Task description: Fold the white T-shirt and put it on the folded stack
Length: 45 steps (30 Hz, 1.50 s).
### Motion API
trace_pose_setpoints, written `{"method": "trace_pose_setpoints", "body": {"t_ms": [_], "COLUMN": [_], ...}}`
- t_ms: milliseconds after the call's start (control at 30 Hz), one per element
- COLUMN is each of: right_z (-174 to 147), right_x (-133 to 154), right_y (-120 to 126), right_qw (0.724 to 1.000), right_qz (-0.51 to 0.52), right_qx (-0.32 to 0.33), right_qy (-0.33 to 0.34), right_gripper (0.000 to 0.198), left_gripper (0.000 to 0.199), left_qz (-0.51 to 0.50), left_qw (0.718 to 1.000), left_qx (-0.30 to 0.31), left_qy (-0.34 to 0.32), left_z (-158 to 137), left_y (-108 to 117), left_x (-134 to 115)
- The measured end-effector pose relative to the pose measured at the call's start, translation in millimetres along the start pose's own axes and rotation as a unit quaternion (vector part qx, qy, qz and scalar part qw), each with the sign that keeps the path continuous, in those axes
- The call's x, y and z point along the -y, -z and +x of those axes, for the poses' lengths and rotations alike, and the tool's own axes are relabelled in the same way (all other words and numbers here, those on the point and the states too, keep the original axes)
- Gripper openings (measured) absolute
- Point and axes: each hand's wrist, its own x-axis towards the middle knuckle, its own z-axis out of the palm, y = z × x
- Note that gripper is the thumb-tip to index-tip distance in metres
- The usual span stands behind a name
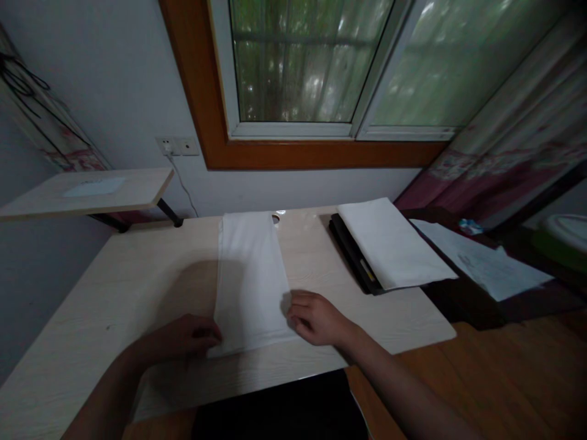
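A long white folded cloth (252, 287) lies flat on the pale wooden desk (312, 238), running from the back edge toward me. At its near left corner is my left hand (190, 335), in shadow, with curled fingers pinching the edge. My right hand (316, 316) is at the near right side, its fingers bent and closed on the cloth's border. Faint fold lines cross the near end of the cloth. The undersides of both hands' fingertips are hidden.
To the right, a white sheet-like piece (394, 241) rests on a black flat case (351, 253). Beyond it, a printed sheet (481, 256) lies on a dark surface. A small raised shelf (137, 183) stands at the back left, near a plugged-in cable (183, 183).
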Motion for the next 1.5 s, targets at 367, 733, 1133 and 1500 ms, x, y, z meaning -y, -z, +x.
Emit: {"method": "trace_pose_setpoints", "body": {"t_ms": [367, 733, 1133, 1500], "right_z": [51, 57, 52, 41], "right_x": [-25, -15, 2, 9], "right_y": [-26, -41, -38, -37], "right_qw": [0.997, 0.984, 0.983, 0.995], "right_qz": [-0.056, -0.141, -0.164, -0.096], "right_qx": [-0.036, -0.007, 0.022, 0.01], "right_qy": [-0.031, -0.11, -0.079, -0.013], "right_gripper": [0.016, 0.017, 0.03, 0.049], "left_gripper": [0.037, 0.021, 0.028, 0.036], "left_qz": [0.082, 0.14, 0.105, 0.362], "left_qw": [0.922, 0.868, 0.851, 0.771], "left_qx": [-0.375, -0.471, -0.5, -0.51], "left_qy": [0.039, 0.071, 0.125, 0.121], "left_z": [94, 162, 155, 149], "left_y": [73, 110, 95, 76], "left_x": [12, 10, -6, -11]}}
